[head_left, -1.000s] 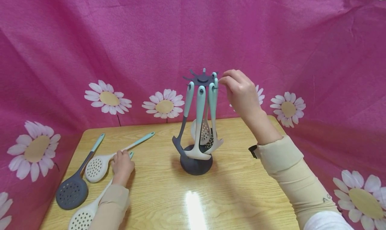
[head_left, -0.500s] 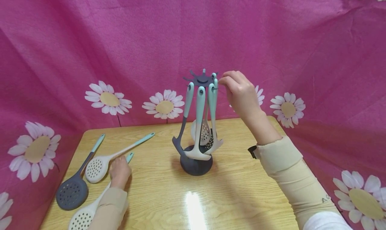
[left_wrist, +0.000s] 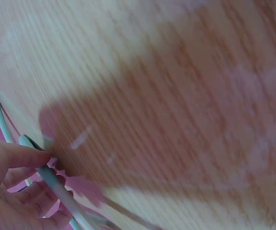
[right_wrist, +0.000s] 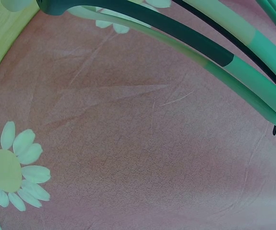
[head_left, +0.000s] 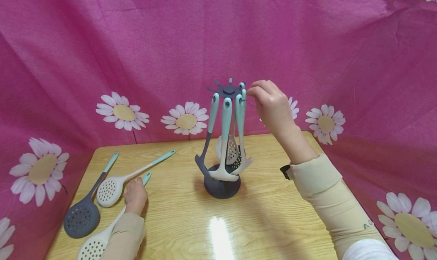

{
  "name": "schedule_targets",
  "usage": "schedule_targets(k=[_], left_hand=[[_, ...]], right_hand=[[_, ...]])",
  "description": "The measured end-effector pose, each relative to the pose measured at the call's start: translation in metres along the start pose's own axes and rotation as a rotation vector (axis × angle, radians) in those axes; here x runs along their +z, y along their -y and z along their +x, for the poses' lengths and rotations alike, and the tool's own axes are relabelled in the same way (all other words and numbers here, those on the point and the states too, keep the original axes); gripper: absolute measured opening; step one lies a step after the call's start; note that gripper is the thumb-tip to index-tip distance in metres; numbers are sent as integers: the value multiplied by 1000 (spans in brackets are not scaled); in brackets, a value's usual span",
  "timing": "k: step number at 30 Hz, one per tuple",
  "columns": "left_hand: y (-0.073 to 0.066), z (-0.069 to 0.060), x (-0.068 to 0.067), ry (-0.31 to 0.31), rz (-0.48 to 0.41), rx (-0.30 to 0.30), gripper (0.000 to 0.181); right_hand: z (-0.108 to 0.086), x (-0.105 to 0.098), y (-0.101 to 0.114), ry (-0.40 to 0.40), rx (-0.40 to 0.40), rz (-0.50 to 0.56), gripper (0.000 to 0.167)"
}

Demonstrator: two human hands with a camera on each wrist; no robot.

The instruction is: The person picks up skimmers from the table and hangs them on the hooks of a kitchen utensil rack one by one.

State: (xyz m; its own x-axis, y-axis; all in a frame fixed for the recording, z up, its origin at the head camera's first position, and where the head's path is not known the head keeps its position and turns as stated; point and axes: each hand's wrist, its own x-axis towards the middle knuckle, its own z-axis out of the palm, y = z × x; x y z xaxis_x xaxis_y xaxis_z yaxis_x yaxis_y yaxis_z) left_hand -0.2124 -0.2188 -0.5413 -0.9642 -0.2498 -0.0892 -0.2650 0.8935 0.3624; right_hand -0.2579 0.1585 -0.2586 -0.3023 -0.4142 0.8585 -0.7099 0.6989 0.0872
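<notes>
My left hand (head_left: 135,195) pinches the mint-ended handle of a white skimmer (head_left: 93,246) at the left of the table. In the left wrist view, thumb and fingers close round that handle (left_wrist: 55,184); its end pokes out beyond them. My right hand (head_left: 273,104) is at the top right of a dark utensil rack (head_left: 222,187), curled fingertips pinching at its rim beside a mint handle; exactly what lies between them is hidden. Several utensils hang there, among them a white ladle (head_left: 223,174) and a dark one (head_left: 201,162). The right wrist view shows hanging handles (right_wrist: 253,79).
A second white skimmer (head_left: 108,191) and a dark skimmer (head_left: 82,218) lie on the left of the wooden table (head_left: 184,222). Pink cloth with daisies (head_left: 170,44) hangs behind and at both sides. Several rack hooks (head_left: 213,88) at the back left stick out bare.
My left hand has shifted slightly left and toward me along the near white skimmer, whose handle end now shows more. The right hand and the rack have stayed nearly still.
</notes>
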Motion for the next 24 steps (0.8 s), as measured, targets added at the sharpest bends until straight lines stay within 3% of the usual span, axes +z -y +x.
schedule_targets(k=[14,24], left_hand=[[-8,0,-2,29,-45,15,39],[-30,1,-17,-48,-78,98,34]], right_hand=[[0,0,0,-6,0,-3,8],[0,0,0,-11,0,4,9]])
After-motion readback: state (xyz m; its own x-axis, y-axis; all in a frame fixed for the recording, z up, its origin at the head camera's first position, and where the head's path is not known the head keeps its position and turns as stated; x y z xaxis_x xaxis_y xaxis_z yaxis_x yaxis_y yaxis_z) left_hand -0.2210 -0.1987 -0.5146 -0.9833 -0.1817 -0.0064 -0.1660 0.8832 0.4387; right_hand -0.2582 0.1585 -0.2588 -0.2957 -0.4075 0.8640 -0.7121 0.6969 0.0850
